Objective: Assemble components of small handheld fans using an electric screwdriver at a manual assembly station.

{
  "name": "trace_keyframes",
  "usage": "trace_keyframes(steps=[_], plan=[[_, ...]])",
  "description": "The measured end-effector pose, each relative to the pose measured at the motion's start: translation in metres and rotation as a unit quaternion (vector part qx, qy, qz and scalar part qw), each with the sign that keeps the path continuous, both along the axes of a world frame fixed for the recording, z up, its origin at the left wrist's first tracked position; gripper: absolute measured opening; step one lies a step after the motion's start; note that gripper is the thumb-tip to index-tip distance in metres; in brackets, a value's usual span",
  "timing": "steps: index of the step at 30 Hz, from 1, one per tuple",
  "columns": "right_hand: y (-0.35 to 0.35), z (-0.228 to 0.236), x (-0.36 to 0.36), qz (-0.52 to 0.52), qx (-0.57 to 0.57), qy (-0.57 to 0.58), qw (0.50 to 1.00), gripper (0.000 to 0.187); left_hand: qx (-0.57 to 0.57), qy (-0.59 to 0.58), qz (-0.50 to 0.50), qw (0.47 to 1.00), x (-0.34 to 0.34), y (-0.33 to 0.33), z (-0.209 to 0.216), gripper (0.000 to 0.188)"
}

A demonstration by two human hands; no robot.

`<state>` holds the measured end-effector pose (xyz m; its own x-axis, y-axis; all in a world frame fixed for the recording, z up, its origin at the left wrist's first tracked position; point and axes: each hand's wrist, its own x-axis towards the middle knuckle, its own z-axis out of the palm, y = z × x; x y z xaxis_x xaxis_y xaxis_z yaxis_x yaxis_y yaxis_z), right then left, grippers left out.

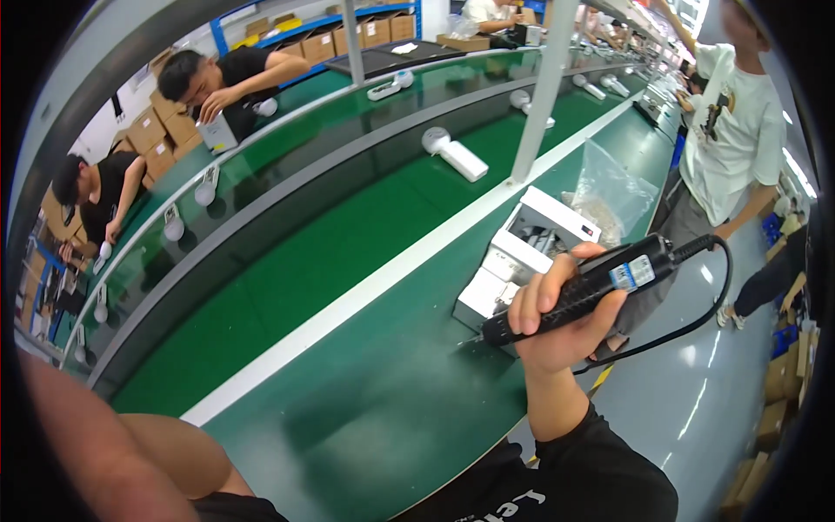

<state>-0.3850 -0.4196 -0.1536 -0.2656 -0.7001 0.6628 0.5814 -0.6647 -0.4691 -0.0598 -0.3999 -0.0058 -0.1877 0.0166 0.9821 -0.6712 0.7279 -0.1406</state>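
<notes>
Here a screwdriver (593, 283) hangs above green worktop (374, 383); cartons (317, 47) line shelves (280, 36).

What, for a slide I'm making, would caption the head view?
Right hand gripping a black corded electric screwdriver near a white screw feeder, with white round-headed devices on the green conveyor belt.

At eight o'clock the blurred left arm (109, 448) is cut by the edge; at three, the right hand (565, 331) partly hides a white box (511, 259).
</notes>
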Motion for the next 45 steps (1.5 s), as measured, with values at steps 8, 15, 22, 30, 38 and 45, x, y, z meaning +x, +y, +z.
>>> trace_keyframes(steps=[8, 15, 22, 30, 38, 45], plan=[[0.005, 0.000, 0.001, 0.004, -0.007, 0.007, 1.000, 0.060, 0.138, 0.069, -0.037, 0.987, -0.070, -0.047, 0.000, 0.031], [0.005, 0.002, -0.005, 0.017, -0.016, 0.004, 1.000, 0.062, 0.575, 0.014, -0.023, 0.817, -0.122, -0.159, -0.089, 0.049], [0.004, 0.006, -0.009, 0.007, -0.013, 0.015, 1.000, 0.065, 0.695, -0.025, 0.172, 0.698, -0.214, -0.259, -0.191, 0.087], [0.007, 0.003, -0.004, 0.003, 0.006, 0.031, 1.000, 0.066, 0.668, 0.114, 0.299, 0.672, -0.255, -0.307, -0.219, 0.081], [0.010, 0.008, -0.019, 0.047, 0.049, 0.012, 0.998, 0.067, 0.710, 0.385, -0.551, 0.208, -0.160, -0.239, -0.180, 0.051], [0.017, 0.014, -0.016, 0.037, 0.029, -0.022, 0.999, 0.065, 0.620, 0.276, -0.706, 0.203, -0.127, -0.126, -0.152, 0.074]])
